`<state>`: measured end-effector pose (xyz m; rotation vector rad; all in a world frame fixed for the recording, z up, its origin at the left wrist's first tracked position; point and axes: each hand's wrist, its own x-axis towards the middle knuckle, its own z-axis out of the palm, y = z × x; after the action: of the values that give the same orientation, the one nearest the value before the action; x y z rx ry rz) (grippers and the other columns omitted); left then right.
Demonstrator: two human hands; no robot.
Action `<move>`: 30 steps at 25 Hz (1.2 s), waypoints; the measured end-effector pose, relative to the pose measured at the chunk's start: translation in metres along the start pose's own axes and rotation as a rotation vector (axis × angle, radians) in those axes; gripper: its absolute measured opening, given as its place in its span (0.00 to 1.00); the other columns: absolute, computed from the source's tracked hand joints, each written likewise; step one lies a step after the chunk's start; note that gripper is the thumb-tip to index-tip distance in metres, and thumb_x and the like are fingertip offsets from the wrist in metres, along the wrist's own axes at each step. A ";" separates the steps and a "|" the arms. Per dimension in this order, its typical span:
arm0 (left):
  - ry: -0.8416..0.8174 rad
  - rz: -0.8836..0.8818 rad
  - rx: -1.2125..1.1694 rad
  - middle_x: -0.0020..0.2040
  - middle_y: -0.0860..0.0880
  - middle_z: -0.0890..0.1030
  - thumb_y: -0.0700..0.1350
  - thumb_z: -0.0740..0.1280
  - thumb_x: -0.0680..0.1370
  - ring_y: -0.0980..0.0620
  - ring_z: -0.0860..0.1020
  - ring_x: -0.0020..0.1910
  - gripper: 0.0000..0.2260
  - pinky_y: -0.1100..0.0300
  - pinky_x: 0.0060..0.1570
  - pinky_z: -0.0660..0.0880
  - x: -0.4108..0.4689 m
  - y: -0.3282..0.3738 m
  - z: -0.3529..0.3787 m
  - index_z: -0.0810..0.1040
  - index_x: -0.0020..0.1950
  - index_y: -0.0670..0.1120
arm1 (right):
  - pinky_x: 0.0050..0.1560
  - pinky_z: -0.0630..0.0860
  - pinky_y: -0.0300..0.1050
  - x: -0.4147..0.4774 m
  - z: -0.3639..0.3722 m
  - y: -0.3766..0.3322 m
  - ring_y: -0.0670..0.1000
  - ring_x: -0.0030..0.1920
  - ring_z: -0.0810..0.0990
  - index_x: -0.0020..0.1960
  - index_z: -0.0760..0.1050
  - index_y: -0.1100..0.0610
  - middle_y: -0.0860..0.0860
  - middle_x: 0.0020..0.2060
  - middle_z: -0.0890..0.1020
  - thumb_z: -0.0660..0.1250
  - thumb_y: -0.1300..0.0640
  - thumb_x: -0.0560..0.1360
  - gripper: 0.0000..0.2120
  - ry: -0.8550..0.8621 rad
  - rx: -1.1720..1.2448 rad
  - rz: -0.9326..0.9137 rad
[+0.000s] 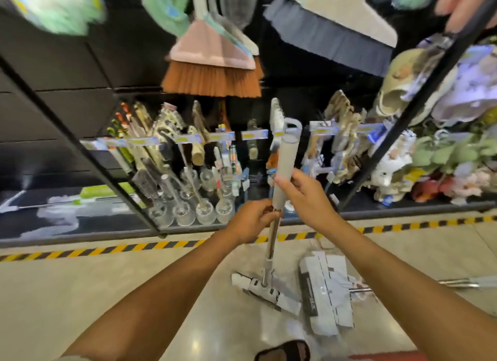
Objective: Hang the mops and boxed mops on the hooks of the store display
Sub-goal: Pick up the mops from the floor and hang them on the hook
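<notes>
Left hand (252,221), right hand (305,196) — round mop (286,156)

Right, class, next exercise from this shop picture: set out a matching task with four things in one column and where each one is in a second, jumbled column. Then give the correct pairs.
Column A
1. grey-handled mop
2. second mop
3. orange-bristled broom
4. striped tape

Column B
a. hanging high on the display
b. lying flat on the floor
c. running along the floor at the foot of the display
d. upright, gripped by the left hand and the right hand

Pairs: 1-d, 2-b, 3-a, 4-c
</notes>
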<state>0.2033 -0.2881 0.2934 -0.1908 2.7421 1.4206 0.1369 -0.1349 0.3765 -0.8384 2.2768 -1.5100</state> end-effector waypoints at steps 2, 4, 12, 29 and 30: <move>0.077 0.012 -0.048 0.46 0.49 0.85 0.49 0.68 0.83 0.49 0.83 0.47 0.07 0.53 0.48 0.78 -0.035 -0.004 -0.034 0.82 0.57 0.47 | 0.55 0.80 0.65 0.000 0.029 -0.037 0.56 0.52 0.84 0.55 0.79 0.41 0.55 0.49 0.84 0.62 0.29 0.76 0.19 -0.020 0.018 -0.046; 0.178 0.053 -0.085 0.49 0.49 0.87 0.48 0.69 0.83 0.52 0.84 0.49 0.08 0.54 0.49 0.79 -0.072 -0.007 -0.067 0.82 0.58 0.45 | 0.56 0.80 0.61 -0.003 0.058 -0.078 0.52 0.52 0.84 0.56 0.78 0.45 0.52 0.49 0.85 0.63 0.39 0.81 0.13 -0.043 0.023 -0.103; 0.528 0.114 -0.181 0.47 0.56 0.84 0.43 0.69 0.83 0.71 0.80 0.45 0.11 0.74 0.48 0.74 -0.222 -0.010 -0.228 0.82 0.62 0.40 | 0.50 0.80 0.55 -0.003 0.197 -0.267 0.54 0.42 0.84 0.55 0.75 0.55 0.54 0.40 0.84 0.60 0.48 0.84 0.11 -0.192 0.154 -0.398; 1.159 0.020 -0.033 0.47 0.48 0.88 0.55 0.67 0.79 0.48 0.87 0.48 0.13 0.40 0.59 0.82 -0.425 -0.082 -0.524 0.84 0.55 0.47 | 0.43 0.83 0.41 0.071 0.482 -0.544 0.50 0.42 0.86 0.60 0.76 0.56 0.53 0.45 0.84 0.57 0.46 0.85 0.16 -0.655 0.408 -0.665; 1.173 0.013 -0.033 0.47 0.47 0.88 0.54 0.67 0.80 0.48 0.87 0.48 0.13 0.41 0.59 0.82 -0.430 -0.089 -0.544 0.84 0.54 0.47 | 0.42 0.83 0.40 0.081 0.498 -0.558 0.50 0.42 0.86 0.60 0.76 0.57 0.53 0.44 0.84 0.57 0.46 0.85 0.16 -0.675 0.424 -0.665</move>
<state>0.6487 -0.7452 0.5779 -1.4080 3.4918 1.6980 0.5085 -0.7121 0.6838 -1.7333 1.1884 -1.5230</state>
